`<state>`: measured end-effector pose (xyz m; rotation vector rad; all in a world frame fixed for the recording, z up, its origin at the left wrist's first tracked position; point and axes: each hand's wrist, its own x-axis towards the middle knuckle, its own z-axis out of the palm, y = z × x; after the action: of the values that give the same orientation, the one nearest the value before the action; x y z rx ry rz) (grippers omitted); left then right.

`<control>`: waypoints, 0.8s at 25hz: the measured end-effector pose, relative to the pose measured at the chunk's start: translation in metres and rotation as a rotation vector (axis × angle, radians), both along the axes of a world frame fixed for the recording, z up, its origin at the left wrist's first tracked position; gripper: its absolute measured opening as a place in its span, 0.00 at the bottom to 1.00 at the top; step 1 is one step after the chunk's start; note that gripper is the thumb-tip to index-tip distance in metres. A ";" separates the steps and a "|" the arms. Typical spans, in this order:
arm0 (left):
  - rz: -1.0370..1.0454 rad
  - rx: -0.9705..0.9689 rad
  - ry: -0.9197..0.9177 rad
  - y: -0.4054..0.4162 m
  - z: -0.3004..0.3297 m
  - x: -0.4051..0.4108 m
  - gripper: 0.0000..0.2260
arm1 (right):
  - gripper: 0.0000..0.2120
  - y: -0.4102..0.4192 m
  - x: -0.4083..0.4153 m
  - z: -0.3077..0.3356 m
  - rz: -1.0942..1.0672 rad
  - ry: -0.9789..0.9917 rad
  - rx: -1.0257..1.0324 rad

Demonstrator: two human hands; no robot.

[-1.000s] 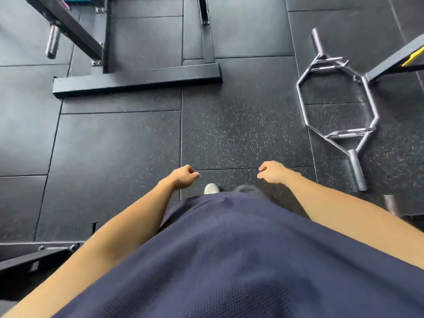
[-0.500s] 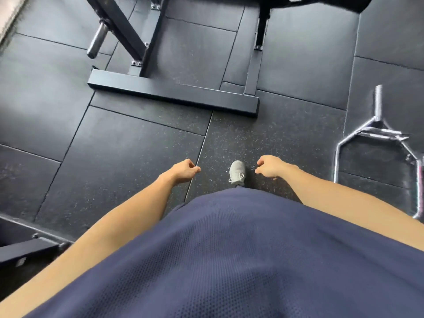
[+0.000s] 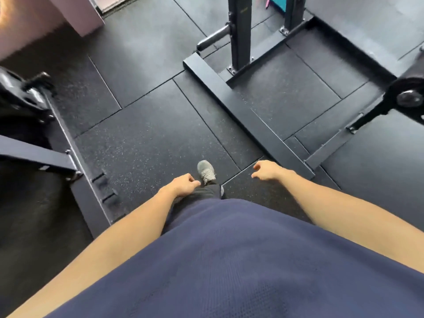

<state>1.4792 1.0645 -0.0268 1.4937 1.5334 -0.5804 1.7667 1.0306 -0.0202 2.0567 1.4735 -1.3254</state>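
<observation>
Gone since the earlier frame: chrome hexagonal bar, out of sight; rack base now swung to a diagonal, right fingers loosened from a curl. Head view, item by item. Left hand (image 3: pixel 183 185): fingers loosely curled together, holding nothing. Right hand (image 3: pixel 266 171): fingers relaxed and slightly parted, holding nothing. Grey lace-up sneaker (image 3: pixel 206 172): on the floor between the two sets of fingertips, just beside the left fingers, touched by neither. Black rectangular steel base beam (image 3: pixel 247 115): diagonal, beyond the right fingers, its near end right of them. Black steel upright post (image 3: pixel 239 31): far ahead of the fingers. Black machine frame (image 3: pixel 59 125): well left of the left fingers. Black speckled rubber floor tiles (image 3: pixel 142 143): beneath everything. Navy mesh shirt (image 3: pixel 229 260): behind both wrists.
</observation>
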 end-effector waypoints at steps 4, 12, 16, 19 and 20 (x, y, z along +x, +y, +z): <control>0.144 0.017 -0.016 0.075 -0.014 -0.012 0.16 | 0.20 0.116 -0.016 -0.010 0.159 -0.014 0.032; 0.247 0.011 -0.052 0.269 0.000 -0.047 0.16 | 0.20 0.323 -0.048 0.010 0.230 -0.040 0.067; 0.284 -0.002 -0.063 0.334 0.003 -0.055 0.17 | 0.19 0.401 -0.064 0.013 0.292 -0.034 0.064; 0.336 -0.019 -0.064 0.383 0.000 -0.059 0.16 | 0.18 0.469 -0.076 0.012 0.370 -0.017 0.063; 0.363 -0.020 -0.063 0.400 -0.002 -0.061 0.16 | 0.18 0.493 -0.079 0.010 0.396 -0.013 0.065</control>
<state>1.4186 1.4645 -0.0288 1.1675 1.6913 -0.3311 1.6872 1.5237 -0.0100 1.6835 1.8193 -1.1153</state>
